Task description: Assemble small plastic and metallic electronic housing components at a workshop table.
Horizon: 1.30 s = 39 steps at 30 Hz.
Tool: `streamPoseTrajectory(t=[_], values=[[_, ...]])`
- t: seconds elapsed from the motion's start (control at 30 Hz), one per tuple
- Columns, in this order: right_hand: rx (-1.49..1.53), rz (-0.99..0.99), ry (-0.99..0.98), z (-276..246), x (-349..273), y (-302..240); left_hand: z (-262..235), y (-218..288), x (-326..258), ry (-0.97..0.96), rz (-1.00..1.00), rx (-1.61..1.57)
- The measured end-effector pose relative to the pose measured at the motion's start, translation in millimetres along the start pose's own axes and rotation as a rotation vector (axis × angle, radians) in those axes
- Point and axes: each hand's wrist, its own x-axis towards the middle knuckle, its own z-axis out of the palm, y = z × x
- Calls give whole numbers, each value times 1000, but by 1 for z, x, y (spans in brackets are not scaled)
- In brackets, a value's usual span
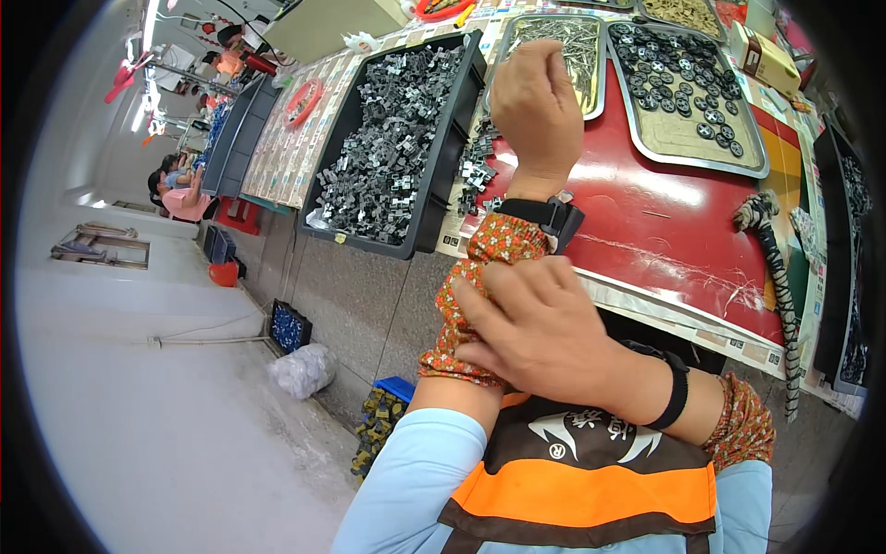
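My left arm reaches up over the red work surface [646, 198], and my left hand [535, 106] is closed in a fist with nothing showing in it. A black wrist device [551, 218] is strapped at that wrist. Below it, a red floral sleeve cover [461, 314] wraps my left forearm. My right hand [544, 323] lies across this cover, its fingers bent around the bunched cloth. Another floral sleeve cover [741, 420] sits near my right elbow, above a black wristband [674, 392].
A black crate [475, 74] of small metal-and-black parts stands left of my fist. Metal trays hold thin metal pieces [574, 46] and black wheels [683, 83]. A wrapped, rope-like tool [775, 277] hangs over the right edge. People [180, 198] sit far left.
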Motion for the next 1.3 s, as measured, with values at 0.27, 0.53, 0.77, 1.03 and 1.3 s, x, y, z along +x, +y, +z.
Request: streamPoseTrajectory(t=[0.27, 0.53, 0.77, 1.03, 1.3], values=[[389, 14, 65, 16, 14, -12, 15, -6, 21, -61, 181, 113], [923, 252, -121, 2, -7, -39, 27, -32, 44, -3, -277, -158], [1137, 304, -145, -16, -22, -47, 9, -61, 104, 557, -1185, -941], [1332, 865, 342, 4, -14, 3, -37, -116, 129, 733, -1835, -1420], [682, 496, 95, 29, -21, 20, -31, -101, 120, 779, -1811, -1300]])
